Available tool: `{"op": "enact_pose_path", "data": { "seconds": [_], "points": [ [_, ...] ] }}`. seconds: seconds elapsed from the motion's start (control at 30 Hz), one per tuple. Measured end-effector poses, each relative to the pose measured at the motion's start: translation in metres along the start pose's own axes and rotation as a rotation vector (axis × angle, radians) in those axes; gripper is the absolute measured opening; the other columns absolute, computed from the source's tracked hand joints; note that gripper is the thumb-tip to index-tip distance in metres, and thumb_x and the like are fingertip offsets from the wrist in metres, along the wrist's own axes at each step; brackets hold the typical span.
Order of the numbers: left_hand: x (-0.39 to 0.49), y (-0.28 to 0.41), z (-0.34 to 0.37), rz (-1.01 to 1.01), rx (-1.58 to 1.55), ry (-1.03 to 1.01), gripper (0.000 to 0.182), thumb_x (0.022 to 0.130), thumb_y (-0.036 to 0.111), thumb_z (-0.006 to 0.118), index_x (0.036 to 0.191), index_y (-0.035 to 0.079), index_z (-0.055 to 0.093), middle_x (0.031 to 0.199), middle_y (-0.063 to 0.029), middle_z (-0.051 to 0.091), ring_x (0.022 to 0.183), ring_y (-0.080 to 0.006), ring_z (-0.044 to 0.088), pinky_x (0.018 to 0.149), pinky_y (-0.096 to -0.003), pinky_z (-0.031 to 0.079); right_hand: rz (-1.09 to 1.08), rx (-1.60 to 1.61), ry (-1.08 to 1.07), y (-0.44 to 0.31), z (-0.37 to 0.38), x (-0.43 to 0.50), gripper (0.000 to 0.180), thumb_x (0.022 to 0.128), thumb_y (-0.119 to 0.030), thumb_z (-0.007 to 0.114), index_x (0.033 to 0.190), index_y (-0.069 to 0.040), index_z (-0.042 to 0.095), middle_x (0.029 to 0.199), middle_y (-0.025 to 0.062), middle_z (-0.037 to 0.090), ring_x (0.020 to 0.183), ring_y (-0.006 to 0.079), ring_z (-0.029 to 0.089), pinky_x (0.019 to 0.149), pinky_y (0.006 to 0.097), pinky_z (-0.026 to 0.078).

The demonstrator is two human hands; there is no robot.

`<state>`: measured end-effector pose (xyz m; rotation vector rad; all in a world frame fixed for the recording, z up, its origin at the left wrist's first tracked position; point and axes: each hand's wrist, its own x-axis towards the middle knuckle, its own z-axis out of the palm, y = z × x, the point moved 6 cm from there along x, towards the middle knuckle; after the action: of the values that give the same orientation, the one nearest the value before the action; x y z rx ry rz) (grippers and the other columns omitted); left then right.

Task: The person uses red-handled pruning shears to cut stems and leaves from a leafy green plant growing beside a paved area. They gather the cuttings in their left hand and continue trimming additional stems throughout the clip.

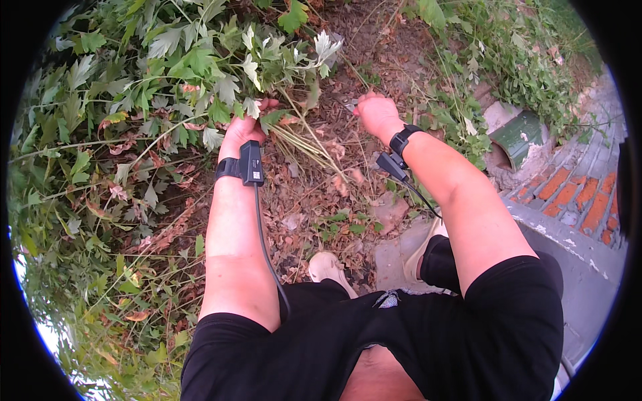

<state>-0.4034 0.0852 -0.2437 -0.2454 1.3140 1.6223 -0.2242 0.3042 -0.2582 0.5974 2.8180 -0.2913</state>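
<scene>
My left hand (247, 125) is closed around a bundle of cut leafy stems (303, 145), whose pale stalk ends point to the lower right while the leaves spread up and left. Leaves cover part of its fingers. To the right, my right hand (376, 113) is closed on a small metal cutting tool (346, 103), perhaps scissors or shears; its blades reach left over the dry ground and its handles are hidden in the fist. A gap of soil separates the two hands. Each wrist wears a black strap with a cabled device.
Dense green leafy plants (100, 125) fill the left side. A green glazed pipe or tile (521, 138) lies at the right beside a brick surface (577, 195) and a grey ledge (562, 250). Dry leaves and flat stones (388, 213) lie before my light shoes (328, 268).
</scene>
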Motion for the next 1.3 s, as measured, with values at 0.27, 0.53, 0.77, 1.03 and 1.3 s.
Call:
{"op": "enact_pose_path", "data": {
  "seconds": [0.27,0.53,0.77,1.03,1.3],
  "points": [
    [0.0,-0.007,-0.019,-0.064,0.109,0.094,0.021,0.085,0.027,0.062,0.085,0.006,0.062,0.095,-0.0142,0.066,0.063,-0.0211,0.055,0.063,-0.0375,0.047,0.156,0.052,-0.001,0.008,-0.032,-0.012,0.035,0.084,-0.029,0.06,0.105,-0.002,0.06,0.106,0.0169,0.057,0.103,0.0317,0.053,0.086,0.0443,0.04],
    [-0.004,-0.032,0.002,-0.037,0.084,0.07,0.022,0.078,0.02,0.071,0.096,0.012,0.059,0.093,-0.0028,0.063,0.087,-0.0211,0.058,0.075,-0.0438,0.046,0.06,0.267,-0.082,-0.076,-0.053,-0.007,0.04,0.085,-0.031,0.058,0.106,0.004,0.059,0.11,0.0209,0.056,0.108,0.035,0.051,0.089,0.046,0.04],
    [-0.011,-0.024,0.023,0.131,0.069,0.005,0.042,0.071,0.011,0.077,0.108,0.013,0.057,0.102,-0.0002,0.06,0.099,-0.0191,0.053,0.09,-0.037,0.04,-0.155,0.077,0.297,-0.124,-0.084,-0.005,0.033,0.08,-0.032,0.061,0.094,-0.002,0.061,0.094,0.0128,0.059,0.093,0.028,0.054,0.078,0.0403,0.04],
    [0.004,0.003,-0.037,0.184,0.167,0.411,0.022,0.094,0.022,0.047,0.109,0.011,0.06,0.099,-0.0058,0.065,0.09,-0.0185,0.062,0.08,-0.0355,0.05,0.007,0.08,0.131,-0.081,-0.074,0.002,0.038,0.081,-0.032,0.062,0.101,0.0,0.059,0.102,0.0151,0.057,0.1,0.0299,0.053,0.084,0.0417,0.041],
    [0.001,0.022,-0.045,0.15,-0.062,0.374,0.015,0.091,0.012,0.05,0.102,0.005,0.057,0.09,-0.007,0.059,0.078,-0.0229,0.059,0.073,-0.0439,0.053,0.166,0.107,0.024,-0.035,-0.05,0.02,0.042,0.084,-0.034,0.061,0.107,0.001,0.058,0.11,0.0178,0.055,0.107,0.0322,0.05,0.089,0.044,0.039]
  ]
}}
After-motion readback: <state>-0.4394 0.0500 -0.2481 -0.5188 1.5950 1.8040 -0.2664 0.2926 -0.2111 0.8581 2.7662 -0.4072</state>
